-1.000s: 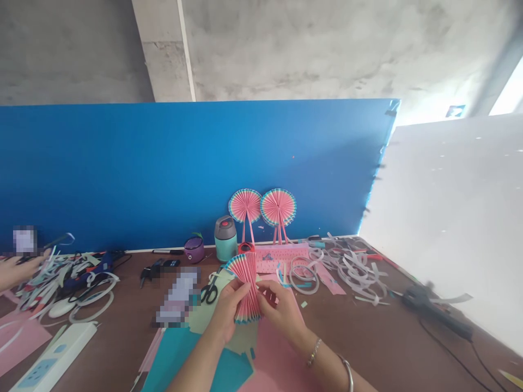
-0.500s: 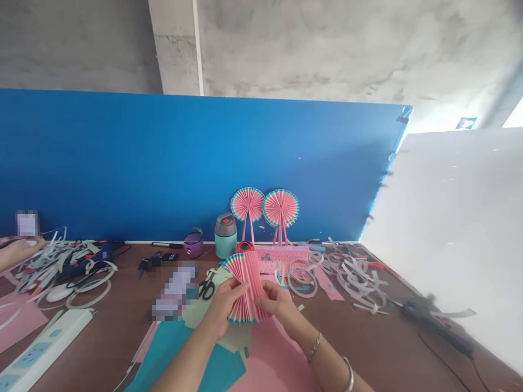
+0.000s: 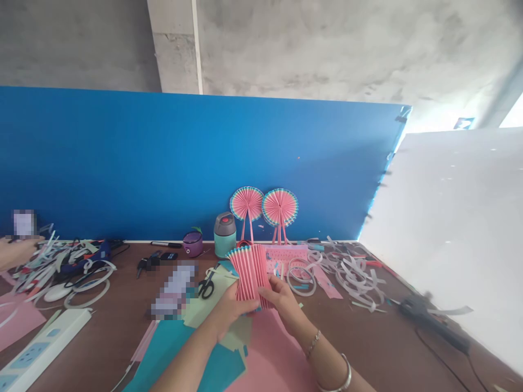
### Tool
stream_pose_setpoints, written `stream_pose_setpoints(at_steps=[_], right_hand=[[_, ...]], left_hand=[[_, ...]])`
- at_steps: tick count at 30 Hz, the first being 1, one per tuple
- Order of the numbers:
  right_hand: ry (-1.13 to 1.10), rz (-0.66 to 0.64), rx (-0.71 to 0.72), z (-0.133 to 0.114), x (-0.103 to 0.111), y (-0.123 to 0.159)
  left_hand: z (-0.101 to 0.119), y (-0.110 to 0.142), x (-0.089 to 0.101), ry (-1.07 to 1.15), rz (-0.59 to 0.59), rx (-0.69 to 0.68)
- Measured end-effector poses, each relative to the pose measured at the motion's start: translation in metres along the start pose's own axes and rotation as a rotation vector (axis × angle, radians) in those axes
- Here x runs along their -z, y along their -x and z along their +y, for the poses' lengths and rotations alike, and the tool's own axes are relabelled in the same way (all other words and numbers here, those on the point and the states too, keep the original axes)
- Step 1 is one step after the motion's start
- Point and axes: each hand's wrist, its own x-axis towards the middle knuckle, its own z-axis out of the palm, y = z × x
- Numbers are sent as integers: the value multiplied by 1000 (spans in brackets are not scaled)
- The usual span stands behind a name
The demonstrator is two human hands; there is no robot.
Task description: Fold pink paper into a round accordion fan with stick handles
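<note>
Blue partition [image 3: 122, 163] backs the brown table [image 3: 363, 348]; both hands [image 3: 225, 310] [image 3: 286, 306] grip pleated pink paper [image 3: 250, 272].

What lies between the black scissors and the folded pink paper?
The head view shows pale green paper just past the scissors, then the left hand, which holds the folded pink paper.

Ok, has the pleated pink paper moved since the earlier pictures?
Yes. The pleated pink paper has shifted slightly up in the view, judged against the patterned pink box behind it: its upper part now hides the box's left end.
</note>
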Motion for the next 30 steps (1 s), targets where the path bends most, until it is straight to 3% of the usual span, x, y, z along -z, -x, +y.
stream_pose_setpoints(at_steps=[5, 11, 16, 22, 30], right_hand=[[113, 0, 17, 6, 2, -3], [546, 124, 316, 17, 6, -6], [833, 93, 387, 13, 0, 0], [876, 70, 430, 11, -1, 1], [915, 72, 421, 9, -3, 2]], left_hand=[[1, 3, -3, -3, 55, 7], [5, 2, 0, -31, 190, -9], [1, 0, 4, -7, 186, -29], [-3, -1, 4, 27, 127, -46], [-1, -2, 1, 37, 166, -49]])
